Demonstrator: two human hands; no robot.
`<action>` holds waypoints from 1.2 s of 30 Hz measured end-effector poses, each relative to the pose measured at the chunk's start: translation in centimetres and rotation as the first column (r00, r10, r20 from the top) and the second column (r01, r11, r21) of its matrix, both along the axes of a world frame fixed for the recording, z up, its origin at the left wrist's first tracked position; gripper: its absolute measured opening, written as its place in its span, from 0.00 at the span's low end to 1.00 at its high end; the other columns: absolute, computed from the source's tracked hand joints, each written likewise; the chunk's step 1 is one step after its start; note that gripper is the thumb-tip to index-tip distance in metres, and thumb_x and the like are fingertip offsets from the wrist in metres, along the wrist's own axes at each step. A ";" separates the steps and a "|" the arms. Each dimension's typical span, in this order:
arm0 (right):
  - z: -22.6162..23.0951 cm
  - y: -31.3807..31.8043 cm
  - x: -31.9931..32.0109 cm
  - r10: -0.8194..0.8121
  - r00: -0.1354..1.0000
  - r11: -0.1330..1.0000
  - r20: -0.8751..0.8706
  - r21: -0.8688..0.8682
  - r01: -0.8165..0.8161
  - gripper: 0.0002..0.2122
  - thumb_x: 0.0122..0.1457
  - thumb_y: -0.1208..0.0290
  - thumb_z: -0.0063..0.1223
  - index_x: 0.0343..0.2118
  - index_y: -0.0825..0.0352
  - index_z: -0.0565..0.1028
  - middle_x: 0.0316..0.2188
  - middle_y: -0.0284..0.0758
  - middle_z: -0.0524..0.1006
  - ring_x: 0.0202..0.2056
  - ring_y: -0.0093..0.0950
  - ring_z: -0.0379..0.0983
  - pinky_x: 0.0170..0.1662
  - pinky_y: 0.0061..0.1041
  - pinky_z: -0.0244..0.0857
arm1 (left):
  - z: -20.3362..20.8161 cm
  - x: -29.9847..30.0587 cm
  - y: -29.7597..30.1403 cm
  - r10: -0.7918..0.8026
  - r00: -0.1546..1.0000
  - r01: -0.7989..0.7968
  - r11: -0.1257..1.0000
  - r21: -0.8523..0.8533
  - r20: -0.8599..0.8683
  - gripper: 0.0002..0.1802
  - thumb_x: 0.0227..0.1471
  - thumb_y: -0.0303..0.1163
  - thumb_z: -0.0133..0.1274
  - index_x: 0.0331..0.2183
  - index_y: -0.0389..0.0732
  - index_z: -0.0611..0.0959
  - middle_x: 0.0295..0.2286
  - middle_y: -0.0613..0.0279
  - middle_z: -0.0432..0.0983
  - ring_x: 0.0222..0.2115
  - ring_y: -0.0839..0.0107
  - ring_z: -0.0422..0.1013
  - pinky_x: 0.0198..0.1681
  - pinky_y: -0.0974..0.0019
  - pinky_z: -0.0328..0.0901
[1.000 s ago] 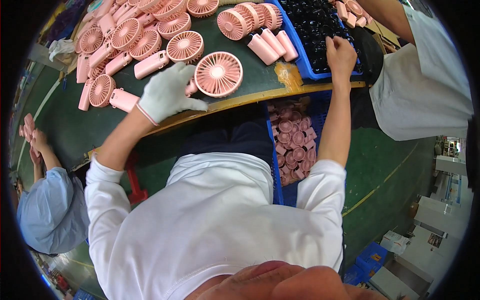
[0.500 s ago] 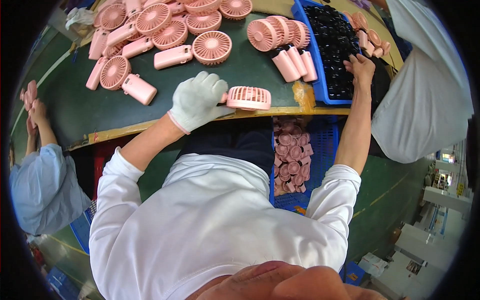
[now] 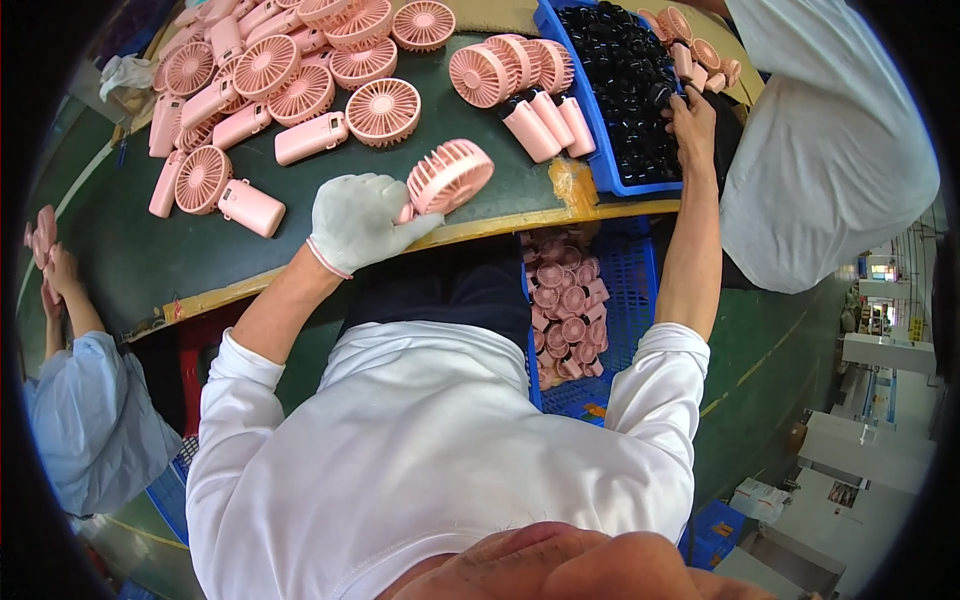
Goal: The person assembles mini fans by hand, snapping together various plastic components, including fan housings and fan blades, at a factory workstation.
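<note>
My left hand (image 3: 362, 222), in a white glove, is closed round the handle of a pink handheld fan (image 3: 450, 178) above the table's front edge. The fan's round slatted head tilts up to the right, while the glove hides most of its handle. At the right, my bare right hand (image 3: 692, 128) reaches over the near right side of a blue tray (image 3: 607, 165) heaped with glossy black parts (image 3: 625, 110). Its fingertips pinch one small black part (image 3: 660, 95), partly hidden among the others.
Several pink fans (image 3: 265, 68) are piled at the far left, and a row of fans (image 3: 510, 75) leans beside the tray. Below the table edge, a blue crate (image 3: 632, 290) holds more pink fans. Co-workers sit left, in a blue sleeve (image 3: 95, 410), and right, in grey clothing (image 3: 830, 160).
My left hand has turned the fan from lying edge-on to tilted upward. My right fingers have drawn together on a black part in the tray. The whole view has shifted slightly.
</note>
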State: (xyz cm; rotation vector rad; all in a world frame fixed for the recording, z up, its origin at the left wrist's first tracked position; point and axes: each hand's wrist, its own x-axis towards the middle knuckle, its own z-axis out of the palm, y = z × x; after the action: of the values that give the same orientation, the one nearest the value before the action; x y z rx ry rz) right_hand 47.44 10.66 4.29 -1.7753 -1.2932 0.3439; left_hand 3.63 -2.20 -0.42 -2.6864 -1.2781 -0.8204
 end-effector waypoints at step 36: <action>-7.6 -14.6 -25.3 0.463 0.598 0.880 -0.654 0.417 -0.226 0.15 0.62 0.68 0.50 0.24 0.77 0.74 0.27 0.28 0.69 0.28 0.16 0.61 0.31 0.15 0.55 | 0.3 6.1 0.5 0.191 0.813 0.159 0.836 -0.525 0.550 0.19 0.45 0.48 0.53 0.21 0.41 0.78 0.18 0.53 0.72 0.21 0.52 0.69 0.23 0.61 0.63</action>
State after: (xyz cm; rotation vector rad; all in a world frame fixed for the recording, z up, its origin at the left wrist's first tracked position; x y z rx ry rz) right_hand 22.18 -3.97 -3.28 -0.9164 -0.9903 0.9456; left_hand 9.77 -1.73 -0.07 -2.9305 -1.9241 -1.5970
